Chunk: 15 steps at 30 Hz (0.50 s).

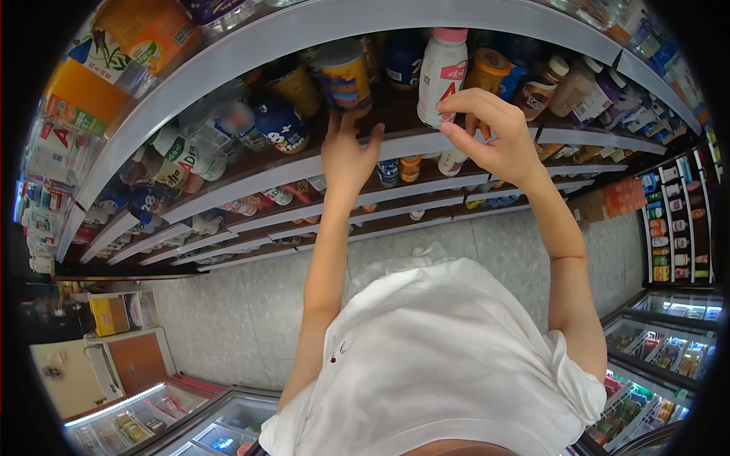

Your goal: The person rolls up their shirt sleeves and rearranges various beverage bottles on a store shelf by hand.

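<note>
A white bottle with a pink cap and a red letter A (pixel 443 76) stands upright near the front edge of a shelf. At its lower right side is my right hand (pixel 498 137), thumb and index finger apart, fingertips at or very near the bottle. I cannot tell whether they press on it. My left hand (pixel 351 156) reaches over the shelf edge below a yellow and blue can (pixel 344 74), thumb spread away from the fingers. Its fingertips are at the can's base; contact is unclear. A dark blue bottle (pixel 403 57) stands between the two.
An orange-lidded jar (pixel 487 70) and a brown Nescafe bottle (pixel 541 87) stand right of the pink-capped bottle. Dark blue bottles (pixel 280 125) line the left. The shelf above has a pale front edge (pixel 342 23). Lower shelves hold more drinks. Glass-topped freezers (pixel 144 418) stand behind me.
</note>
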Available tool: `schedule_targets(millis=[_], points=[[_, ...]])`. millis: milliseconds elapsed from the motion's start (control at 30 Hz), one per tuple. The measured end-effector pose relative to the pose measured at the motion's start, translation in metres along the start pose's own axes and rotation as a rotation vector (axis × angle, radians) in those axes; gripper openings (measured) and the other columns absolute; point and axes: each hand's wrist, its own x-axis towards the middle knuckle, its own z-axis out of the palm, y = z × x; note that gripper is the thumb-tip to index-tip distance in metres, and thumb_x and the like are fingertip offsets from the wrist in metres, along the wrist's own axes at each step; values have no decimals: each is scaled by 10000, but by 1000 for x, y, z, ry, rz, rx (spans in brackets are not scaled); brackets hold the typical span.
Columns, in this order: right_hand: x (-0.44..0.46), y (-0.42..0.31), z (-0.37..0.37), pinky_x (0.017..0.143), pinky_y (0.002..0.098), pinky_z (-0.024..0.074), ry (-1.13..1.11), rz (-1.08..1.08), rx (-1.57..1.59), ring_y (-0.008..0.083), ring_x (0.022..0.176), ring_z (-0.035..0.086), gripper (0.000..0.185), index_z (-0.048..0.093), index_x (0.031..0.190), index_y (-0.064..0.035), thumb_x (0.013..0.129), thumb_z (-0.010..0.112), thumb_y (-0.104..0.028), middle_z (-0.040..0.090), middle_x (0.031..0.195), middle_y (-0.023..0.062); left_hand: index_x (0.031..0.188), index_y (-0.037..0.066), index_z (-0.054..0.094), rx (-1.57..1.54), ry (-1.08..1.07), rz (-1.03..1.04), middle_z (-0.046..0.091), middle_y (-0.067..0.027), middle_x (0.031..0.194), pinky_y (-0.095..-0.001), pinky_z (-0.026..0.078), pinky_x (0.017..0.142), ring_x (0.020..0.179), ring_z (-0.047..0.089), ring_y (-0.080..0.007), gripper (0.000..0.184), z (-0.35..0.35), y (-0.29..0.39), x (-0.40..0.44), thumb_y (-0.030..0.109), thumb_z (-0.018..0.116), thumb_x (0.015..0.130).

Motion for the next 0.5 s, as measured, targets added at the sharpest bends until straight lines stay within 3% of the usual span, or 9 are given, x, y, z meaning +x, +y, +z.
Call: schedule_targets(millis=[133, 200, 233, 300, 333, 400, 433, 500], points=[[0, -4, 6, 520, 248, 447, -45, -11, 27, 129, 557, 526, 199, 665, 949, -42, 790, 734, -139, 662, 859, 51, 1130, 51, 608, 86, -48, 15, 590, -214, 1210, -407, 544, 696, 798, 688, -312, 383, -10, -1, 4, 247, 697, 813], [0, -5, 7, 527, 247, 447, -66, -8, 17, 130, 564, 533, 179, 670, 932, -42, 792, 731, -134, 662, 843, 44, 1093, 29, 611, -388, -46, -150, 626, -185, 1130, -380, 531, 733, 868, 671, -280, 309, -22, -11, 3, 154, 688, 821], [-1, -4, 7, 527, 247, 447, -66, -14, 24, 130, 564, 533, 179, 670, 932, -42, 792, 731, -134, 662, 843, 44, 1093, 29, 611, -382, -40, -151, 626, -185, 1130, -380, 531, 733, 868, 671, -280, 309, -27, -18, -2, 154, 688, 821], [-4, -1, 8, 530, 244, 446, -80, -12, 22, 130, 563, 533, 158, 673, 916, -43, 795, 727, -128, 664, 845, 40, 1108, -1, 597, -12, 443, 129, 605, -188, 1156, -380, 492, 844, 1010, 612, -271, 303, -38, -34, -14, 91, 677, 831], [-5, 1, 8, 508, 226, 401, -96, -27, 39, 93, 559, 507, 156, 673, 940, -15, 794, 712, -57, 672, 899, 67, 1108, -1, 597, -8, 441, 128, 605, -188, 1156, -380, 492, 844, 1010, 612, -271, 303, -44, -41, -16, 91, 677, 831], [-8, 3, 9, 507, 225, 400, -108, 22, 64, 90, 563, 509, 152, 673, 936, -13, 797, 710, -59, 671, 896, 67, 1168, -35, 558, 117, 783, 31, 563, -227, 1200, -402, 430, 945, 1119, 539, -313, 402, -54, -54, -20, 163, 693, 845], [-9, 4, 10, 507, 224, 399, -121, 66, 83, 87, 568, 511, 147, 673, 932, -11, 799, 709, -61, 670, 893, 66, 1168, -35, 558, 118, 779, 28, 563, -227, 1200, -402, 430, 945, 1119, 539, -313, 402, -57, -54, -20, 163, 693, 845], [-9, 4, 13, 500, 222, 390, -116, 53, 98, 80, 573, 514, 134, 675, 924, -11, 805, 705, -65, 668, 874, 58, 1226, -70, 502, -71, 667, -187, 515, -267, 1250, -433, 399, 974, 1147, 521, -364, 534, -60, -53, -15, 248, 707, 848]])
